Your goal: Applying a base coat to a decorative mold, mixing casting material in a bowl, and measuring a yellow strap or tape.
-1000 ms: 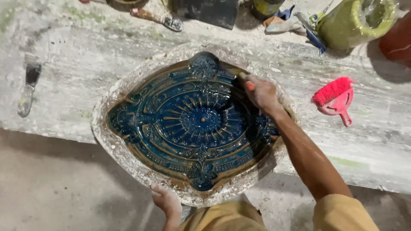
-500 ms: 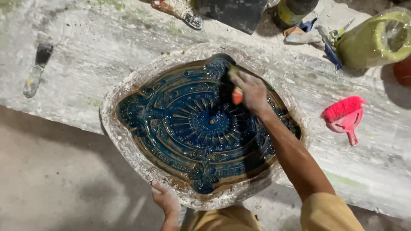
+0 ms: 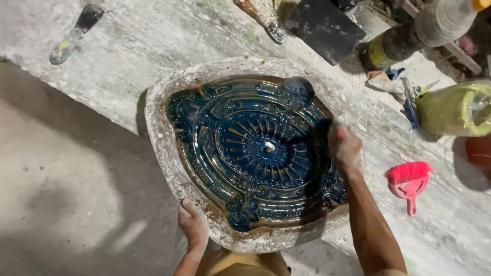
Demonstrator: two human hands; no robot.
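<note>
A large oval mould (image 3: 162, 148) with a rough white plaster rim lies on a white-crusted workbench (image 3: 153, 46). Its inside is a glossy dark-blue relief (image 3: 255, 148) of concentric ornament with brown edges. My left hand (image 3: 193, 224) grips the near rim of the mould. My right hand (image 3: 343, 145) rests inside the mould's right side, fingers closed around a small red-tipped thing pressed to the blue surface; what that thing is stays unclear.
A pink hand brush (image 3: 408, 181) lies right of the mould. A yellow-green sack (image 3: 455, 110), a bottle (image 3: 409, 38), a dark square board (image 3: 323, 26), a trowel (image 3: 263, 18) and a scraper (image 3: 74, 33) sit on the bench. Grey floor (image 3: 56, 194) lies left.
My right hand has slid from the mould's upper middle to its right side. The view has shifted, so the mould now appears turned and further right. My left hand stays on the near rim.
</note>
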